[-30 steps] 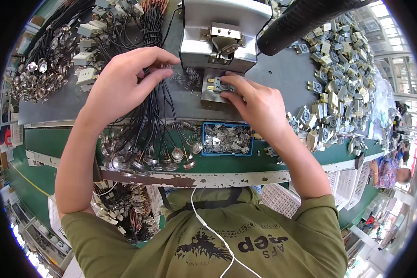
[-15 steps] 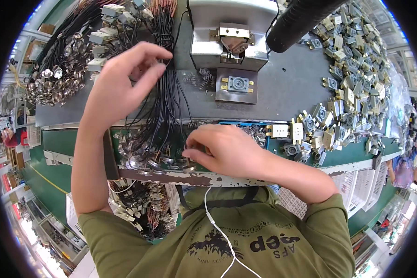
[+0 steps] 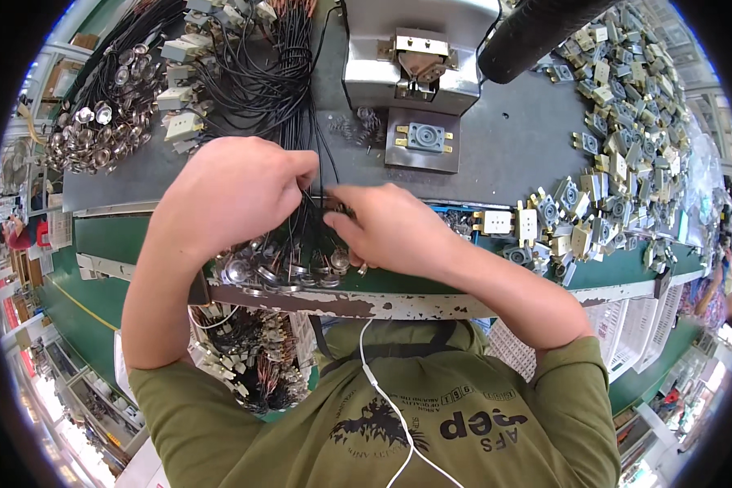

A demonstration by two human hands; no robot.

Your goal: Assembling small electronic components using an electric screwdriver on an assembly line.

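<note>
PLACE: factory workshop — small-parts assembly | BENCH: metal machine [image 3: 370, 69], large heap of grey-and-cream components [image 3: 618, 163], bundled black wires [image 3: 295, 81] | FLOOR: green [image 3: 93, 299] with yellow line [image 3: 84, 308] — white plastic crates [image 3: 618, 335] near bench | BEYOND: another person [image 3: 712, 297], blurred, far right

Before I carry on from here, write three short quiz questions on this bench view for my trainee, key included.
1. What is the grey rectangular part with brass tabs resting on? A) green surface B) flat steel block
2. True or false: the left hand and right hand both have fingertips close to the thin black cables.
3. Fill in: the large heap of grey and cream parts lies to the ____ of the silver metal machine.

Key: 1 B; 2 true; 3 right.
</note>
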